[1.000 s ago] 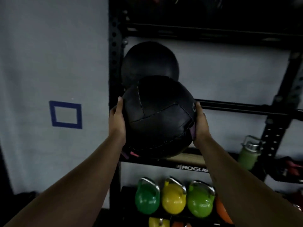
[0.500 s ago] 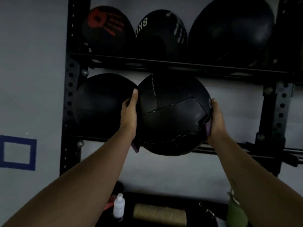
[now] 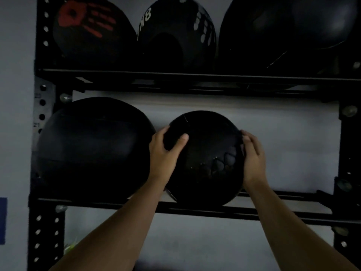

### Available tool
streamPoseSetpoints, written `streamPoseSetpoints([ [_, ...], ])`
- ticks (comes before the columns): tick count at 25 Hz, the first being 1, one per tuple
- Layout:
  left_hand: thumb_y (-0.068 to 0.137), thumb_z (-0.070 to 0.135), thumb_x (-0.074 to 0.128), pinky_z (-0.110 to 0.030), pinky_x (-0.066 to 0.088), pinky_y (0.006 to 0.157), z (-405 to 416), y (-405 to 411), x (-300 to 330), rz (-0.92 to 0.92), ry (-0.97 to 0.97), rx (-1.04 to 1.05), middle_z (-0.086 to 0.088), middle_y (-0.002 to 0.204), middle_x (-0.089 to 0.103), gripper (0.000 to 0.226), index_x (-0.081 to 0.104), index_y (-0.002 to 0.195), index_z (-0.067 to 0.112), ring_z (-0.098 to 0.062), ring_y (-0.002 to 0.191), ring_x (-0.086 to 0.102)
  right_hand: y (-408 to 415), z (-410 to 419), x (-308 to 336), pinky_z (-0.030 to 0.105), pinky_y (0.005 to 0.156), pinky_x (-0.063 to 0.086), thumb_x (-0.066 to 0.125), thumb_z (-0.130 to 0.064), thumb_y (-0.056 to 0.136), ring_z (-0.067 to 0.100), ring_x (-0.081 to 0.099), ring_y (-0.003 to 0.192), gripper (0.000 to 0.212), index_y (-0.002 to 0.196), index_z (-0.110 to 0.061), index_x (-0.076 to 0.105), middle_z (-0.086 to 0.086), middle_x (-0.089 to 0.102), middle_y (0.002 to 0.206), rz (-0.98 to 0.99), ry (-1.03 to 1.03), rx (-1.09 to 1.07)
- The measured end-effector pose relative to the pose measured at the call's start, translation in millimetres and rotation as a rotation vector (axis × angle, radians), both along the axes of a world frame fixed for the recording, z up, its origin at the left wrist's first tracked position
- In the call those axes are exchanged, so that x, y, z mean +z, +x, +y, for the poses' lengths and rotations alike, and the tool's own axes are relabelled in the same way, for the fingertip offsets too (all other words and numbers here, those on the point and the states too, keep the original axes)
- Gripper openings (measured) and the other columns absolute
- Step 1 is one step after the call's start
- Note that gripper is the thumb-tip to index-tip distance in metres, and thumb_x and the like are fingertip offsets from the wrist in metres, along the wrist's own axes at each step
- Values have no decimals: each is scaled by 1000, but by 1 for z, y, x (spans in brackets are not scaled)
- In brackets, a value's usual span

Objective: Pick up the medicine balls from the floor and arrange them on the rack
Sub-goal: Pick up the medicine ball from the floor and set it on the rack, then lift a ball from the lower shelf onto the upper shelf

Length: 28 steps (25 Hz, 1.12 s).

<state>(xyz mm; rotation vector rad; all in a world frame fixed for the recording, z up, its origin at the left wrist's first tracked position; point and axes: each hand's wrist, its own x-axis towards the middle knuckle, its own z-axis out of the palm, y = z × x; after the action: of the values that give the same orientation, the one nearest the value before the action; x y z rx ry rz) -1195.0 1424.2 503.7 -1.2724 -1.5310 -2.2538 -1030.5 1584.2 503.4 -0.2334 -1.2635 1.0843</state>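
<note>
A black medicine ball (image 3: 205,163) rests on the middle shelf rails (image 3: 273,212) of the black rack, held between both my hands. My left hand (image 3: 164,157) grips its left side with the thumb over the front. My right hand (image 3: 253,157) presses flat against its right side. Touching it on the left sits a larger black medicine ball (image 3: 93,149) on the same shelf. The shelf above carries a ball with a red handprint (image 3: 91,30), a ball marked 8K with a white handprint (image 3: 175,34) and a big plain black ball (image 3: 283,34).
The rack's left upright (image 3: 42,231) with bolt holes stands against a pale wall. To the right of the held ball the shelf runs on to the right upright (image 3: 349,153). Blue tape (image 3: 3,220) marks the wall at far left.
The ball has gone forward and down from in front of the rack onto the middle shelf beside the larger ball. The view has risen and moved closer to the rack.
</note>
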Motion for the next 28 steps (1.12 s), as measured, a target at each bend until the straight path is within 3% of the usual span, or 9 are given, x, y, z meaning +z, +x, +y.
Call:
streamPoseSetpoints([
  [5,71,89,61,-30,35,116,34,-23,-1,175,-65,111,17,146,49,80,54,139,48,-6,142,42,-26,17,1,50,115,49,50,-63,94,19,64,126,43,123,-41,72,0,64,135,-163,77,-158],
  [9,67,95,54,-23,31,110,40,-27,-2,185,-67,146,31,133,49,66,51,126,64,-5,142,41,-26,17,2,36,111,46,45,-69,89,16,61,123,43,116,-47,70,-5,62,128,-159,86,-170],
  [12,68,95,53,-26,30,110,35,-24,-3,189,-109,162,22,143,45,79,50,137,57,-6,143,37,-20,16,0,36,112,42,41,-70,90,21,56,129,44,120,-50,66,-1,59,131,-239,126,-182],
  [16,79,79,56,-40,31,121,29,-19,4,204,-214,174,6,155,42,82,46,151,40,-16,149,35,-1,16,10,38,115,39,43,-60,104,25,52,137,44,138,-39,61,4,56,143,-451,161,-118],
  [20,84,65,63,-47,33,122,12,-10,26,201,-327,168,0,156,45,73,50,148,33,-23,148,40,35,6,36,34,94,53,53,-54,103,21,67,116,44,142,-33,60,0,67,128,-586,204,-205],
  [22,85,61,65,-47,38,120,4,-3,42,259,-333,178,2,148,52,64,56,141,31,-21,143,46,56,0,52,22,74,49,58,-48,103,9,66,95,40,140,-32,61,-8,67,109,-582,211,-265],
  [24,89,54,69,-37,39,113,-2,14,64,327,-307,183,8,143,54,53,59,136,32,-15,140,47,80,-3,74,15,61,41,60,-40,103,1,60,79,30,132,-30,65,-14,63,94,-558,224,-326],
  [28,91,42,73,-31,38,106,-2,73,120,447,-309,217,7,140,55,48,60,136,30,-13,133,50,138,-5,126,16,61,39,62,-29,102,0,56,75,21,121,-25,71,-17,62,84,-513,288,-425],
])
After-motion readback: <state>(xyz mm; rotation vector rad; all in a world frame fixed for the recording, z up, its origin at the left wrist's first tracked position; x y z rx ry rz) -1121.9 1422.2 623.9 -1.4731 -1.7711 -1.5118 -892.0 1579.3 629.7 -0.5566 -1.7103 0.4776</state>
